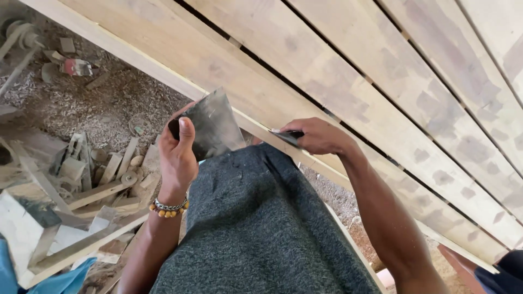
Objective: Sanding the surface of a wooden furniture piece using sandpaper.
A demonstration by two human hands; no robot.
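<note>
My left hand (177,149) holds a wide metal scraper blade (215,122) by its dark handle, the blade smeared with grey filler and pointing up toward the edge of a slatted wooden panel (348,81). My right hand (318,136) grips a smaller dark putty knife (286,136), its blade lying against the panel's near edge rail. A beaded bracelet (169,208) sits on my left wrist. My grey shirt (256,228) fills the lower middle of the view. Grey filler patches dot the slats.
Wood offcuts and blocks (98,174) lie heaped on the sawdust-covered floor at the left. Small tools and scraps (71,62) rest at the top left. Blue cloth (60,283) shows at the bottom left, another person's dark garment (504,272) at the bottom right.
</note>
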